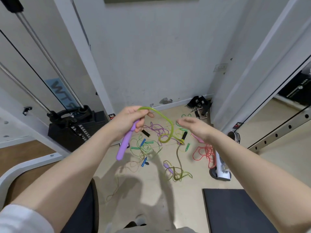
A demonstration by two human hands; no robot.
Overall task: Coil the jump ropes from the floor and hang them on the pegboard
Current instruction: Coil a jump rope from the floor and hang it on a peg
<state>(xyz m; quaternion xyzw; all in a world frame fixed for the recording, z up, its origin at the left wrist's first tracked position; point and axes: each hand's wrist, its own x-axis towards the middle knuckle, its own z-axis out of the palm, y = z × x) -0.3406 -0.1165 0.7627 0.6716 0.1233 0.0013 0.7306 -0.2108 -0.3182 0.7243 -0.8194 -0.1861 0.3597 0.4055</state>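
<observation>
Left hand grips purple handle and green rope at frame centre, starting a coil; right hand open beside it, likely to feed loops. Remaining ropes tangled on floor below.

Single view only: head-worn wide-angle camera, looking forward and down from standing height. Both forearms enter from lower corners of frame; left hand and right hand meet near centre, close to lens. Floor with tangled jump ropes lies below and beyond hands, mid-frame. White wall fills upper centre. Straight lines bow toward edges from lens distortion. No second view to compare.
</observation>
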